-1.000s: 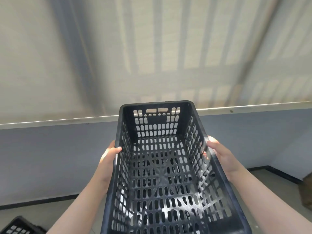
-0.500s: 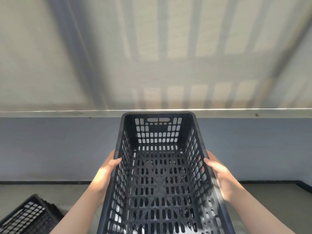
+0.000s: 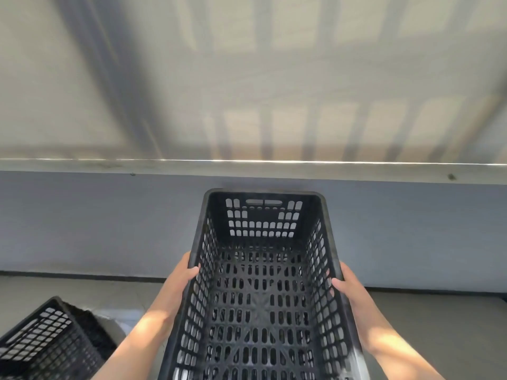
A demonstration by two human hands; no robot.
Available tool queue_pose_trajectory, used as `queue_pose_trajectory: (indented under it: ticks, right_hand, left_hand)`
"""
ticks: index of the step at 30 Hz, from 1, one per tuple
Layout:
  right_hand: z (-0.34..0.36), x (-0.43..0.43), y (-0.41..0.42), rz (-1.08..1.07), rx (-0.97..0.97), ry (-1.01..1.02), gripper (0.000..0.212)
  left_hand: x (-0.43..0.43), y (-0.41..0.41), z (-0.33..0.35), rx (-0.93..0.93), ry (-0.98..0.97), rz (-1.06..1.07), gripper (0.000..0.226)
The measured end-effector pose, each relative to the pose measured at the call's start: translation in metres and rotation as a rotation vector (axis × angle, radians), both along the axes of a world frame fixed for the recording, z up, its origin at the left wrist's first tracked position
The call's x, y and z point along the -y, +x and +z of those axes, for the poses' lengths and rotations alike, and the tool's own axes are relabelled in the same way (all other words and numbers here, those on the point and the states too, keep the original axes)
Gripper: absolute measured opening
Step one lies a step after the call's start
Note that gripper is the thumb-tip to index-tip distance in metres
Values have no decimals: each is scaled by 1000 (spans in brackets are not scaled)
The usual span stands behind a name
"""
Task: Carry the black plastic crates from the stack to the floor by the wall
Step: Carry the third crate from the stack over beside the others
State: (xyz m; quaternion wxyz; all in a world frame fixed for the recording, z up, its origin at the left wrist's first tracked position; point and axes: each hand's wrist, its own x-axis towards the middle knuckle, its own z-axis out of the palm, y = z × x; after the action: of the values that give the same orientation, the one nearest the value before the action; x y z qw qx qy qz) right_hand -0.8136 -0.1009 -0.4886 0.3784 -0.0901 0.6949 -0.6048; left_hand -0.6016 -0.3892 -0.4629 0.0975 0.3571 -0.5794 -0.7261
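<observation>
Gripping black crate point(image 3: 260, 297) by its long rims, left hand point(image 3: 179, 281) and right hand point(image 3: 349, 290) curled, thumbs inside; second crate point(image 3: 46, 341) down on floor point(image 3: 439, 319) near wall point(image 3: 109, 220), well apart.

No text, label, brand, number or sign can be read here, neither on the black crate point(image 3: 260, 311) held up in front, nor on the second crate point(image 3: 46, 341) on the floor point(image 3: 439, 314), nor on the wall point(image 3: 109, 220).
</observation>
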Motion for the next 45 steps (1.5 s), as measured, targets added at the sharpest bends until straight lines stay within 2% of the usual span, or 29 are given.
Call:
queue_pose_trajectory:
  ticks: [5, 10, 15, 18, 22, 35, 40, 45]
  right_hand:
    - [-21, 4, -4, 26, -14, -19, 54]
    - [-38, 9, -12, 43, -14, -8, 49]
    - [-51, 13, -19, 39, -7, -23, 62]
    - [-58, 14, -22, 48, -3, -50, 57]
    - [-63, 17, -20, 54, -4, -72, 48]
    - [-69, 15, -16, 51, -10, -108, 48]
    - [-73, 13, -16, -5, 0, -81, 51]
    - [-70, 18, -11, -35, -35, -2, 54]
  left_hand:
    - [2, -6, -17, -18, -89, -48, 84]
    - [9, -10, -34, 21, -63, -42, 76]
    - [14, -17, -48, 55, -73, -49, 59]
    - [18, -17, -59, 65, -74, -51, 53]
    - [25, -15, -74, 82, -74, -38, 61]
    - [30, -11, -91, 57, -64, -29, 57]
    - [29, -12, -93, 105, -82, 0, 66]
    - [20, -15, -86, 165, -214, 23, 78]
